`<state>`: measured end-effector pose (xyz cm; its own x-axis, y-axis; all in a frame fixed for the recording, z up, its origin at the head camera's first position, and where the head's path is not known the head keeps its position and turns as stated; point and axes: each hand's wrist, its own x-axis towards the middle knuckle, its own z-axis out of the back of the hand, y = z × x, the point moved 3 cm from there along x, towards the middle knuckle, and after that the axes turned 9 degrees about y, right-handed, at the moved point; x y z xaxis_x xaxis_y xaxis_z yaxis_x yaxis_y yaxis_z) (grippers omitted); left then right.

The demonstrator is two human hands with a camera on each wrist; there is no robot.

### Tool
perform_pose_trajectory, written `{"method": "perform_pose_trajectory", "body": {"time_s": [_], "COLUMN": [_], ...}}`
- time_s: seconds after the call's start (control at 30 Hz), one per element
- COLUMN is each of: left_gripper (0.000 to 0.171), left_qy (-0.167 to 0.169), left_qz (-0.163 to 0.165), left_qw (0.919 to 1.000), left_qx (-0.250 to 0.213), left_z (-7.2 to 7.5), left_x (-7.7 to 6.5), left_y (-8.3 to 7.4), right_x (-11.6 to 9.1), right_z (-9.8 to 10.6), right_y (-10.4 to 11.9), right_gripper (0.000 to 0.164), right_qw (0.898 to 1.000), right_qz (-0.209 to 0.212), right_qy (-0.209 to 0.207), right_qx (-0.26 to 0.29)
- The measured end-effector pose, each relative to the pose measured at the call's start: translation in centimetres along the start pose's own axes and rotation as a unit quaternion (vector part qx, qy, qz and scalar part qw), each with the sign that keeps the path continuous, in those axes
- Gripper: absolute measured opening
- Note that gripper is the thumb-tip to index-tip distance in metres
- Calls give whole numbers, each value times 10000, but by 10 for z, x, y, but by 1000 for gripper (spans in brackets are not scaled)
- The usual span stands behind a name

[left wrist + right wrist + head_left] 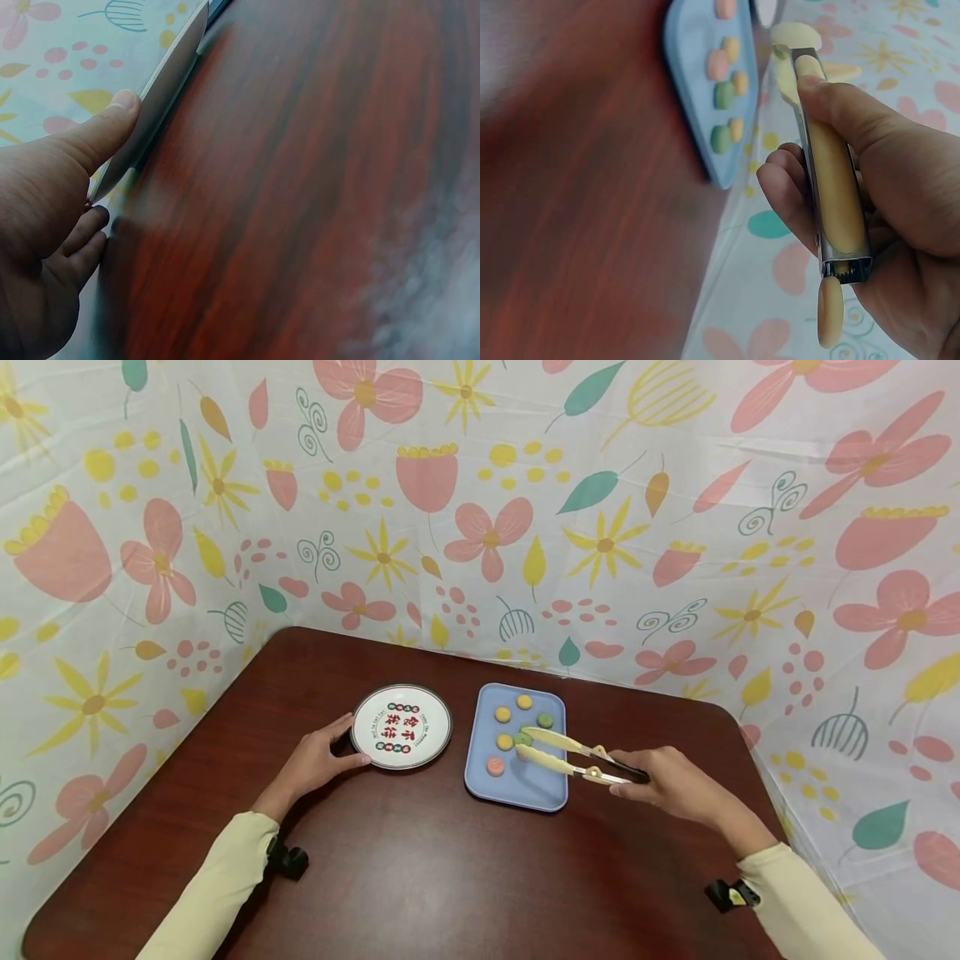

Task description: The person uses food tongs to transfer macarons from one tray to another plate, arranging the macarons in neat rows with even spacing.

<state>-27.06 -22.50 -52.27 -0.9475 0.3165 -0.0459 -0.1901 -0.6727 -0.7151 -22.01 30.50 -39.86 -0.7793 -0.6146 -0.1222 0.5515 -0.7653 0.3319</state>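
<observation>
In the head view my right hand (663,781) grips a pair of tongs (551,762) with cream-coloured tips and metal arms. A small green macaron-like round (522,740) sits between the tips, over the blue tray (474,777). The right wrist view shows the fingers and thumb wrapped about the tongs' handle (836,180). To the left, a white plate (367,727) with red lettering and a dark rim lies on the table. Thumb and forefinger of my left hand (315,764) rest on its near left rim; in the left wrist view the thumb is straight.
On the tray are several more rounds: yellow ones (502,714), green ones (545,720) and pink ones (495,766). The tray stands right of the plate on a dark brown table (397,868). A flower-patterned cloth (480,518) hangs behind the table and along its sides.
</observation>
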Motion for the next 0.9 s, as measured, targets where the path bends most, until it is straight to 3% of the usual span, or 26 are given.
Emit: {"method": "perform_pose_trajectory", "body": {"time_s": [0.4, 0.57, 0.9], "left_gripper": [99, 100, 100], "left_qy": [-59, 24, 41], "left_qz": [2, 39, 30], "left_qw": [10000, 10000, 10000], "left_qx": [9, 14, 8], "left_z": [-1, -1, -1], "left_x": [1, 1, 1], "left_y": [0, 2, 2], "right_x": [54, 75, 123], "right_z": [13, 15, 11], "right_y": [11, 16, 26], "right_gripper": [48, 54, 61], "right_qw": [9997, 9993, 9987], "right_qz": [132, 237, 339], "right_qy": [57, 35, 357], "right_qx": [207, 275, 138]}}
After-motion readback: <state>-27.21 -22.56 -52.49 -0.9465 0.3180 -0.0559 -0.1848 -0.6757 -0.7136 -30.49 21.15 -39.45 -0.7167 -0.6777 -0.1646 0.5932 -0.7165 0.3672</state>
